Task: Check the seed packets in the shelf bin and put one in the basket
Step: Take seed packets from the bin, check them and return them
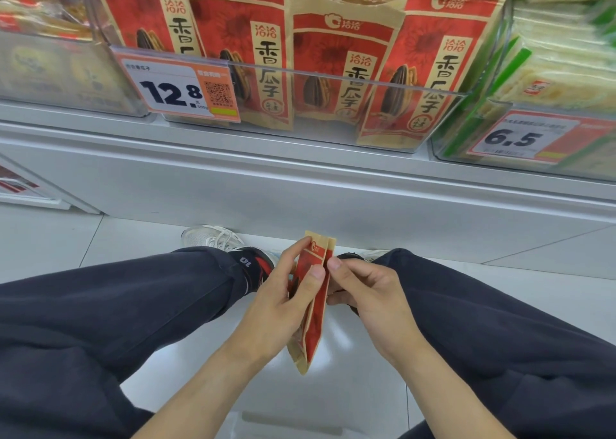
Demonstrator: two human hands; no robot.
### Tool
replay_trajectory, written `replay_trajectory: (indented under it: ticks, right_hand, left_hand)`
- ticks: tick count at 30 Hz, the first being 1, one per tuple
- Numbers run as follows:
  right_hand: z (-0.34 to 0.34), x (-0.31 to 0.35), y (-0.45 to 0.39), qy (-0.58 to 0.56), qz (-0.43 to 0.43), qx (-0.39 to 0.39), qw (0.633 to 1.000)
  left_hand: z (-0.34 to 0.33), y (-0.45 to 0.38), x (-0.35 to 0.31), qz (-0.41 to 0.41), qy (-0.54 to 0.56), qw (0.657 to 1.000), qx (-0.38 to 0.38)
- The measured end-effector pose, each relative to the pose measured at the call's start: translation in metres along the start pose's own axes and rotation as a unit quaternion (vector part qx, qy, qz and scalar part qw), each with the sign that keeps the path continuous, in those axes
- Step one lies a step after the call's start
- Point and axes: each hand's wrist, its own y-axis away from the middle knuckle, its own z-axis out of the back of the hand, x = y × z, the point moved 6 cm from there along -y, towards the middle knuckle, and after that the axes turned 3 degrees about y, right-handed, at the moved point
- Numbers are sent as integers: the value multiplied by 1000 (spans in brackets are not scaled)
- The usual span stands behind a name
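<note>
A person crouches in front of a low white shop shelf (300, 185), dark trouser legs spread to either side, and holds one red and brown paper seed packet (313, 305) edge-on between the knees, above the pale tiled floor (66, 238). The left hand (283, 308) has the packet in its grip: the thumb lies flat along the red face near the top and the fingers curl round behind it. The right hand (370, 292) meets the packet from the other side, its thumb tip pressing the upper right edge while the curled fingers close on the packet's far face. The packet stands nearly upright, its brown top seam pointing to the shelf and its lower corner hanging down between the wrists.

On the shelf, a clear plastic bin (333, 78) carries a row of matching red and brown seed packets (240, 38) standing upright, four across the front, with more behind. An orange and white price label (180, 88) reading 12.8 is clipped at the bin's front left corner. Just beside the bin on the right sits another clear bin of green and white packets (550, 55) with a label reading 6.5 (520, 138). To the left is a blurred bin of pale packets (50, 65). A white and black trainer (226, 245) shows near the foot of the shelf.
</note>
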Motion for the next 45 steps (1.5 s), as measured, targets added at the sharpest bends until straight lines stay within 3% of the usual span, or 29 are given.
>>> replay_trajectory:
  ticks: [10,15,24,28,33,41,45]
  right_hand:
    - [-5,1,4,-80,-9,-11,997]
    - [-6,4,4,-67,-10,4,998]
    - [-13,-11,3,82,-41,84,992]
    - [-22,-11,6,54,-68,139,986]
    - [-21,-7,7,76,-45,139,986]
    - [2,7,0,-17,-19,40,999]
    - [8,8,-1,-36,-13,31,999]
  left_hand:
    - [-9,0,12,22,44,999,-4]
    - [-9,-2,13,24,58,998,-14]
    - [20,-9,12,34,199,967,-156]
    - [28,-12,14,42,255,948,-188]
    - [24,-10,10,23,227,959,-166]
    - [12,-10,-3,-24,141,990,-17]
    - [6,-7,-4,-42,132,990,15]
